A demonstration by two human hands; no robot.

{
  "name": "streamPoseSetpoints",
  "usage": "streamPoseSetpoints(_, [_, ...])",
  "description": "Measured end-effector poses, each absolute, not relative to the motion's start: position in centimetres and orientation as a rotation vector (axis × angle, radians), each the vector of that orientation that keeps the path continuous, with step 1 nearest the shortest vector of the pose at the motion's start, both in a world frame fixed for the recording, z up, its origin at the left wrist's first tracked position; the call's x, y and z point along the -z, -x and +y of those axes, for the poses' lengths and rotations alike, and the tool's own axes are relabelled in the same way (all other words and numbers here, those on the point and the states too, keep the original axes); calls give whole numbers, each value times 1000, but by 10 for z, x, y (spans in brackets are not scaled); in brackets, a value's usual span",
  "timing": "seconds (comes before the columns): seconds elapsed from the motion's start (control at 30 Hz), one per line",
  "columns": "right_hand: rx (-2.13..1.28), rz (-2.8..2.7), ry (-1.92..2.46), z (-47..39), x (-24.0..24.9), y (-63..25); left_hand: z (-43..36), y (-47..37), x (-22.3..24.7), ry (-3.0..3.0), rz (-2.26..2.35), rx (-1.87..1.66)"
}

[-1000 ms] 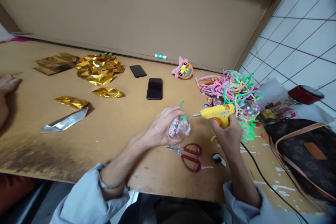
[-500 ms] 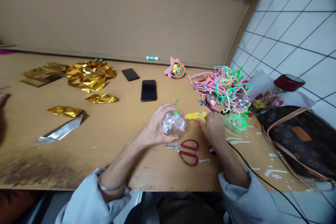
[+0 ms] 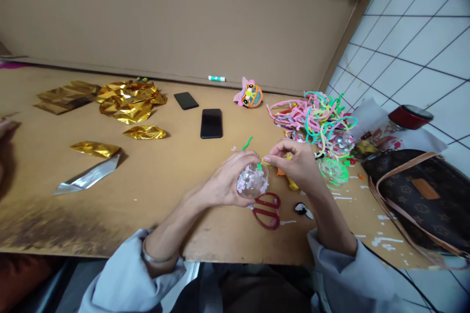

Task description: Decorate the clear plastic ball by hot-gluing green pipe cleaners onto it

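Observation:
My left hand is wrapped round a clear ball with pale pink and white bits and a small green piece on it. Just right of the ball, my right hand has thumb and forefinger pinched together near its top; whatever is between them is too small to make out. Partly hidden beneath my right hand lies the yellow glue gun. Red-handled scissors rest below the ball, their blades mostly covered. A green strip lies behind my left hand.
Two phones, gold foil and a glue stick lie farther back. A decorated ball and tangled coloured strips are near the cardboard. At right sits a brown bag. Another person's hand shows far left.
My right hand has let go of the yellow glue gun and come up beside the ball in a pinch. The ball has moved slightly right and down. The green strip lies apart from it.

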State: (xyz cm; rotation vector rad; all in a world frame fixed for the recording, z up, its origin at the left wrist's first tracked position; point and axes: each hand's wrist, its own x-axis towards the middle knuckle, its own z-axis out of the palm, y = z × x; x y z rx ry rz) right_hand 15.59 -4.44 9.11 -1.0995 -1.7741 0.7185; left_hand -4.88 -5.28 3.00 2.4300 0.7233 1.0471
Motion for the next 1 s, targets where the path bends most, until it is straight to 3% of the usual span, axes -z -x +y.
streamPoseSetpoints(1.0, [-702, -2170, 1210, -34, -89, -160, -52, 49, -25, -2480, 705, -1062])
